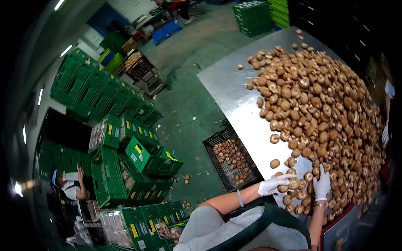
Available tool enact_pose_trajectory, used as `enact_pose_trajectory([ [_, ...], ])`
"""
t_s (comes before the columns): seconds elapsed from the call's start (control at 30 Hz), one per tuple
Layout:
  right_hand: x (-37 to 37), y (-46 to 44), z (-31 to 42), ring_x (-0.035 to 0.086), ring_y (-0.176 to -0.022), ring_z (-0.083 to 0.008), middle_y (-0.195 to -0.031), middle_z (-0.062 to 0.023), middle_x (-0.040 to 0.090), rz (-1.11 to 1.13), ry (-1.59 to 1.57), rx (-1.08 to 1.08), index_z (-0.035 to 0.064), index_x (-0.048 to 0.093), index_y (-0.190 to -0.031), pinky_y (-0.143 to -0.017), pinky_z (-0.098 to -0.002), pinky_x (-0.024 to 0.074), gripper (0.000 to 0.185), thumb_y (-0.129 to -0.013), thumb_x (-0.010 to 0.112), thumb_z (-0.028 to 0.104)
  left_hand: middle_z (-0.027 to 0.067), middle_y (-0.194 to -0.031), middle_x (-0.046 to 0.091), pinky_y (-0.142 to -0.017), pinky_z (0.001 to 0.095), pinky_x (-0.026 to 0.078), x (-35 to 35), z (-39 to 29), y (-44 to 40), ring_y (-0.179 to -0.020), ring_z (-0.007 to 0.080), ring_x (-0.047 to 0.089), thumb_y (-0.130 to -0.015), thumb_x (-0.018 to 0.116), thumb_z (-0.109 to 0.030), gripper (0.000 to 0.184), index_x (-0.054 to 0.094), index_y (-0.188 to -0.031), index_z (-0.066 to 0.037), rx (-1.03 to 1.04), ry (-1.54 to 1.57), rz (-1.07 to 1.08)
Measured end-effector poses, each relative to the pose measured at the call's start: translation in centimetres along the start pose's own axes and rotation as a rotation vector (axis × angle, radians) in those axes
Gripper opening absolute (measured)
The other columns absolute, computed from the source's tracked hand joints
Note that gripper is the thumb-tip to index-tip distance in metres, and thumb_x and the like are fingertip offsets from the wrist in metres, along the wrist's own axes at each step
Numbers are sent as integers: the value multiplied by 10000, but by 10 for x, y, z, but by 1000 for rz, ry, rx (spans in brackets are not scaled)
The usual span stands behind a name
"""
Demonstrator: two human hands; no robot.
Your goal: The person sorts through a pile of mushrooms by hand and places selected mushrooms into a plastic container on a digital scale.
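Observation:
A large heap of brown-capped mushrooms [322, 108] covers much of a shiny metal table [247, 108]. My left hand [274, 185], in a white glove, reaches in from the left at the near edge of the heap. Its fingers curl around a mushroom [294, 183], and others lie right below. My right hand [321, 185], gloved too, rests among the mushrooms with its fingers stretched away from me. A mushroom [309, 176] lies against its thumb side. Nothing is visibly gripped there, though part of the palm side is hidden.
A black crate [205, 144] partly filled with mushrooms stands on the floor beside the table. Stacked green crates [113, 175] fill the left side, near another person [71, 186]. At the far right edge, another worker's gloved hand [385, 133] shows beside the heap.

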State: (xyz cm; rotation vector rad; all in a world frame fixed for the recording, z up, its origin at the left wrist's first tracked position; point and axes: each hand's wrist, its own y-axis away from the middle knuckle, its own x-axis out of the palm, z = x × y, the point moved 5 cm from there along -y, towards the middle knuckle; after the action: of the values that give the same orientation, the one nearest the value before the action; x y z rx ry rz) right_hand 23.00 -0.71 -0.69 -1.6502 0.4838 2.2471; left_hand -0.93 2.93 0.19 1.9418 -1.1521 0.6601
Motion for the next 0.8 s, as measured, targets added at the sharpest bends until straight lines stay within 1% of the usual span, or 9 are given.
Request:
enact_pose_trajectory([
  [0.27, 32, -11, -21, 483, -1122, -393, -1283, -221, 458, -166, 60, -103, 149, 451, -1330, -924, -419, 425, 609, -769, 687, 161, 18, -1369, 425, -932, 317, 437, -34, -3, 21, -1225, 147, 432, -915, 522, -261, 514, 370, -1397, -164, 301, 58, 25],
  [0.37, 13, -12, -18, 481, -1126, -386, -1258, -216, 479, -11, -97, -59, 104, 481, -1282, -946, -401, 405, 545, -777, 682, 140, 11, -1309, 488, -854, 294, 483, -40, -2, 30, -1138, 108, 489, -931, 489, -212, 439, 416, -1361, -158, 271, 172, -104],
  [0.47, 9, -18, -30, 524, -1072, -262, -1182, -145, 545, -66, -590, -182, 40, 472, -1265, -923, -347, 406, 437, -856, 602, 122, 4, -1281, 504, -766, 250, 515, -49, 4, 23, -1072, 111, 535, -938, 472, -188, 417, 426, -1351, -151, 314, 283, -145],
  [0.53, -26, 7, 13, 517, -1054, -201, -1180, -97, 533, 154, -1067, 28, 33, 462, -1267, -899, -316, 407, 396, -909, 538, 187, 12, -1263, 509, -769, 256, 519, -52, -2, 15, -1070, 113, 535, -941, 465, -178, 413, 426, -1350, -139, 420, 194, -146],
  [0.57, -31, 16, 27, 494, -1100, -206, -1200, -102, 528, 138, -1110, -87, 20, 443, -1289, -934, -326, 396, 417, -957, 463, 272, 32, -1250, 512, -758, 267, 522, -42, -11, 19, -1075, 109, 526, -944, 457, -179, 411, 427, -1351, -133, 418, 164, -177],
  [0.6, -92, 74, 99, 479, -1115, -202, -1265, -88, 529, 275, -1275, 136, 38, 467, -1314, -971, -345, 367, 502, -926, 487, 356, 41, -1257, 505, -847, 268, 479, -27, -24, 28, -1094, 112, 503, -947, 455, -187, 418, 420, -1356, -108, 530, 72, -169],
  [0.67, -10, 35, 57, 491, -1096, -187, -1232, -91, 502, 646, -1686, -69, 33, 449, -1290, -907, -324, 408, 420, -959, 455, 291, 40, -1276, 490, -941, 252, 399, -35, -26, 12, -1115, 117, 479, -951, 453, -199, 412, 425, -1344, -79, 581, -135, -298],
  [0.7, -1, 39, 73, 505, -1078, -176, -1246, -81, 500, 567, -1756, -18, 73, 452, -1302, -876, -310, 421, 434, -947, 477, 322, 45, -1293, 475, -997, 236, 328, -20, -32, 19, -1139, 122, 460, -957, 454, -215, 409, 430, -1331, -52, 649, -83, -288],
  [0.8, 20, 48, 109, 492, -1153, -202, -1328, -71, 467, 528, -1724, -96, 88, 414, -1348, -947, -335, 403, 523, -927, 504, 386, 84, -1262, 486, -975, 253, 364, -6, -28, 10, -1155, 140, 453, -955, 461, -189, 397, 424, -1337, -90, 690, -150, -457],
])
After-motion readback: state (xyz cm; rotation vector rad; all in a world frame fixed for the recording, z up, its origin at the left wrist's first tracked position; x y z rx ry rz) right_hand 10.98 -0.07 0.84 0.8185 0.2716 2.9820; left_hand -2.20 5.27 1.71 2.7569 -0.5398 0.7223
